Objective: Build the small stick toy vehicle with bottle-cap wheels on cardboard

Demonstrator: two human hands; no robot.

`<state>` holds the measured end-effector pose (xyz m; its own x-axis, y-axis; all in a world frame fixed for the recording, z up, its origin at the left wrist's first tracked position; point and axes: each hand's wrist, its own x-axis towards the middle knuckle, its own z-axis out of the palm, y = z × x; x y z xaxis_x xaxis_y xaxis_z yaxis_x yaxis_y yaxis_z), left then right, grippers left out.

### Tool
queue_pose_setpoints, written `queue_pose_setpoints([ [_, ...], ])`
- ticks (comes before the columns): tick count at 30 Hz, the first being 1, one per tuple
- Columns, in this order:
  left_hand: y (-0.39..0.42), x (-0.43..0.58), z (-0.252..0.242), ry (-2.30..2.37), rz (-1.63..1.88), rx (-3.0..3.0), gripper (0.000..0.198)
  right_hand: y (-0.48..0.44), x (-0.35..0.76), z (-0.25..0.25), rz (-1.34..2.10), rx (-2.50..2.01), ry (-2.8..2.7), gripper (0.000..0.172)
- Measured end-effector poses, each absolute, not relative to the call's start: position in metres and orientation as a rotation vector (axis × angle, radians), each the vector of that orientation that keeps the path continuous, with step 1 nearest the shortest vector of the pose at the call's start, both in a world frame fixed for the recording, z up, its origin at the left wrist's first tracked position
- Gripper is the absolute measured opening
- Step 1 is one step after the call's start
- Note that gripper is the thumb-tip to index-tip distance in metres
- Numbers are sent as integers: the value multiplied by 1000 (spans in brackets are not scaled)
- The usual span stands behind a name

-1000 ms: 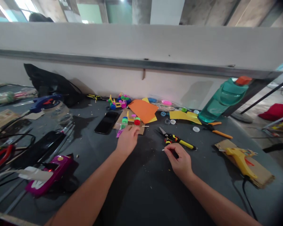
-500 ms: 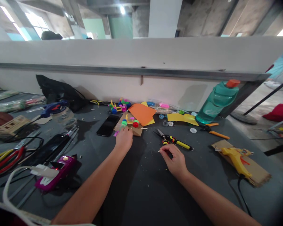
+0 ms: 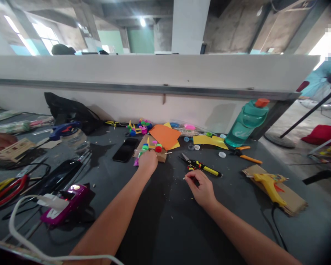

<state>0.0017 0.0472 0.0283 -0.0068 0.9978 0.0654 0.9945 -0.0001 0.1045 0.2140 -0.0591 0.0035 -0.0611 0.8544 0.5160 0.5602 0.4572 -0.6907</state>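
Observation:
My left hand (image 3: 148, 162) rests at the near edge of a brown cardboard piece (image 3: 162, 157), its fingers bent down and mostly hidden. Just beyond it sits a small yellow model with a green cap (image 3: 145, 147) and a red cap (image 3: 158, 148) as wheels. A purple piece (image 3: 136, 162) shows left of the hand. My right hand (image 3: 200, 187) pinches a short pale stick (image 3: 184, 178) between thumb and forefinger, above the dark table. Beyond that hand lie the black-and-yellow snips (image 3: 200, 165), blades pointing away to the left.
A black phone (image 3: 126, 149) lies to the left, orange paper (image 3: 165, 135) behind the cardboard. Right are a teal bottle (image 3: 244, 125), orange-handled pliers (image 3: 245, 154) and a yellow glue gun (image 3: 271, 187) on cardboard. A purple power strip (image 3: 66, 206) with a white cable is near left.
The view has swung slightly right and up. My left hand has shifted a little right at the cardboard, uncovering more of the purple piece. My right hand keeps its pinch on the stick.

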Motion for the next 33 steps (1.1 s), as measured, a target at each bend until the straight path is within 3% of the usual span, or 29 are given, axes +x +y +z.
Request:
queue_pose_setpoints([
  [10,28,7,22,2045,367,2231,23,-59,210,2,366,-1214,-1835,11],
  [13,18,15,20,1744,693,2209,15,-54,203,8,472,-1233,-1849,10],
  [16,9,28,17,1267,854,1825,7,-39,193,12,773,-1307,-1594,10],
  [22,4,37,14,780,799,1060,10,-11,183,5,1163,-1193,-1169,13],
  [28,11,32,12,797,747,909,14,-11,188,2,1241,-1141,-1300,25],
  [33,11,35,12,820,727,922,18,-11,186,4,1161,-1180,-1339,14],
])
